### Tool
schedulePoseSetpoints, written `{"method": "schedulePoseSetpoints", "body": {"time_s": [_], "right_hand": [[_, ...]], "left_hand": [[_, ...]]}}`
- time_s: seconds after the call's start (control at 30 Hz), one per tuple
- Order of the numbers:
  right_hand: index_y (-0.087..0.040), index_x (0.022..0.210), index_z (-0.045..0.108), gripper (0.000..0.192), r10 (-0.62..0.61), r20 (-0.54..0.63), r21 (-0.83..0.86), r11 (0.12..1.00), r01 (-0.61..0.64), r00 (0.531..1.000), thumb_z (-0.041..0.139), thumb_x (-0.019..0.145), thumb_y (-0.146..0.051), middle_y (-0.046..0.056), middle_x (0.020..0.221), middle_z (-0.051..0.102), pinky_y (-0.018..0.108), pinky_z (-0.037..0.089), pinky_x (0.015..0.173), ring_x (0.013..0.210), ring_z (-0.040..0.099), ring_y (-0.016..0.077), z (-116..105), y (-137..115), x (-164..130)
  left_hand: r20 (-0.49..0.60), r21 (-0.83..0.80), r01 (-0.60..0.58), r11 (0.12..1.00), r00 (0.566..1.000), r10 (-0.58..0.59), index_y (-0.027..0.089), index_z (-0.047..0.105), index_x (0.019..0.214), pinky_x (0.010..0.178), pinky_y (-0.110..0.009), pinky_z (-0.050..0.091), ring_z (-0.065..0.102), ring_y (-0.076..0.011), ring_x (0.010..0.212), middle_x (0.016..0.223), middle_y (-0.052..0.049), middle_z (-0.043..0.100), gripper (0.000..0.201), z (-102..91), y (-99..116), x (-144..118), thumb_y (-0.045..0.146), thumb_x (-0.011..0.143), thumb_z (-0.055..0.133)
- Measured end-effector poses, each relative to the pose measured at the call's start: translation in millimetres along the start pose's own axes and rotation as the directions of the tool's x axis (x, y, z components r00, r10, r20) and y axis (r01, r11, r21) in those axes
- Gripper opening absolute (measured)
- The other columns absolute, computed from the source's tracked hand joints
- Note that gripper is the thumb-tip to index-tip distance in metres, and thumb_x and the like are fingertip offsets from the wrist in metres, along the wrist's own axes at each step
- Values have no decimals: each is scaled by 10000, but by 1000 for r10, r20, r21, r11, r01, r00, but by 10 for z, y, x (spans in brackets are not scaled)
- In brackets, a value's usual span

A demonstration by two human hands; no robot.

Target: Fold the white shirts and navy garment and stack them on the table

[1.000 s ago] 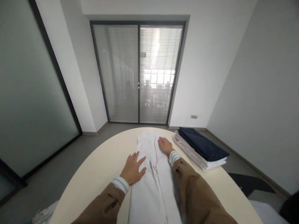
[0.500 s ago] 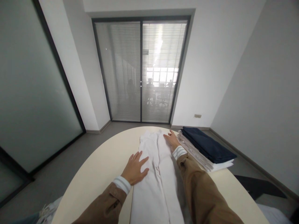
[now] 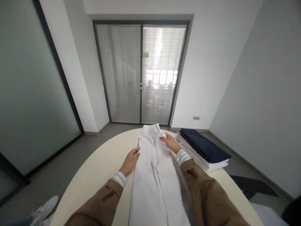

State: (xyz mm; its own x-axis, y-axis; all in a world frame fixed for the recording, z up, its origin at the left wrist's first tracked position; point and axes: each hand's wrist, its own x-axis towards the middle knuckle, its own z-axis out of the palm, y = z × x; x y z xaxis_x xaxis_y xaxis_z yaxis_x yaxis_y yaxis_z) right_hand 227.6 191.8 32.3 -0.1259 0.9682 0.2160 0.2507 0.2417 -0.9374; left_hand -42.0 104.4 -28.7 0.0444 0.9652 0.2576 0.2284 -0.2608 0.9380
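A white garment (image 3: 152, 169), folded lengthwise like trousers, lies along the middle of a cream oval table (image 3: 103, 169). My left hand (image 3: 130, 160) pinches the garment's left edge about halfway up. My right hand (image 3: 169, 141) grips the right edge near the far end. The far end of the garment is lifted off the table between my hands. Both arms wear brown sleeves with striped white cuffs.
A stack of folded clothes (image 3: 202, 147) with a dark navy piece on top sits at the table's right edge, close to my right hand. Beyond the table are glass doors with blinds (image 3: 141, 73), grey floor and a frosted glass wall (image 3: 30, 91) at left.
My hands went from lying flat on the garment to gripping its edges. The right hand moved toward the far end, and that end has risen off the table.
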Motion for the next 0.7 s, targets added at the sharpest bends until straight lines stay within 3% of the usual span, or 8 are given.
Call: {"method": "schedulePoseSetpoints", "body": {"time_s": [0.1,0.2,0.3,0.4,0.47,0.57,0.7], "right_hand": [[-202,856,566,290,-99,-1,18,995,99,995,680,703,-421,-17,812,643,281,454,773,798,575,174,-61,-214,-176],[-208,797,529,302,-188,8,64,980,187,982,724,691,-413,-37,749,589,266,419,742,732,531,147,-139,-420,-390],[-216,762,490,351,-218,30,78,974,215,976,761,670,-419,-51,717,554,252,398,690,679,502,128,-212,-595,-656],[-222,796,506,370,-231,67,77,971,226,971,783,656,-422,-39,734,576,256,407,663,668,525,136,-274,-739,-972],[-224,910,569,360,-230,112,39,973,227,967,769,684,-420,0,810,630,286,442,705,742,580,175,-316,-823,-1195],[-228,1000,652,312,-244,149,-128,956,264,958,713,750,-406,62,916,674,350,472,796,876,614,242,-388,-901,-1509],[-218,848,707,137,-278,163,-341,885,319,947,683,761,-322,87,859,679,358,468,753,827,616,262,-461,-835,-1854]], "left_hand": [[-101,-286,91,954,987,-125,159,517,1313,972,-429,494,662,-246,1070,1383,-204,544,612,17,25,84,375,777,719],[-62,-429,136,893,982,-179,166,483,1332,922,-395,513,680,-234,1001,1273,-191,626,709,19,115,103,355,718,782],[-18,-313,63,948,997,-72,144,603,1182,843,-379,527,681,-245,892,1020,-119,723,543,-28,278,40,409,732,750],[-89,-114,-22,993,996,12,154,691,841,796,-342,506,639,-240,819,784,-50,696,312,-91,464,-86,440,729,741],[-120,-41,-56,998,991,51,168,681,745,778,-323,495,615,-229,800,747,-33,673,279,-115,551,-191,436,713,751],[-72,-35,-70,997,995,68,171,703,859,742,-314,504,623,-221,803,849,-52,702,304,-123,584,-375,429,706,751],[40,-200,168,965,986,-164,161,690,1057,640,-333,541,671,-259,833,965,-103,721,472,-124,548,-664,427,674,763]]}}
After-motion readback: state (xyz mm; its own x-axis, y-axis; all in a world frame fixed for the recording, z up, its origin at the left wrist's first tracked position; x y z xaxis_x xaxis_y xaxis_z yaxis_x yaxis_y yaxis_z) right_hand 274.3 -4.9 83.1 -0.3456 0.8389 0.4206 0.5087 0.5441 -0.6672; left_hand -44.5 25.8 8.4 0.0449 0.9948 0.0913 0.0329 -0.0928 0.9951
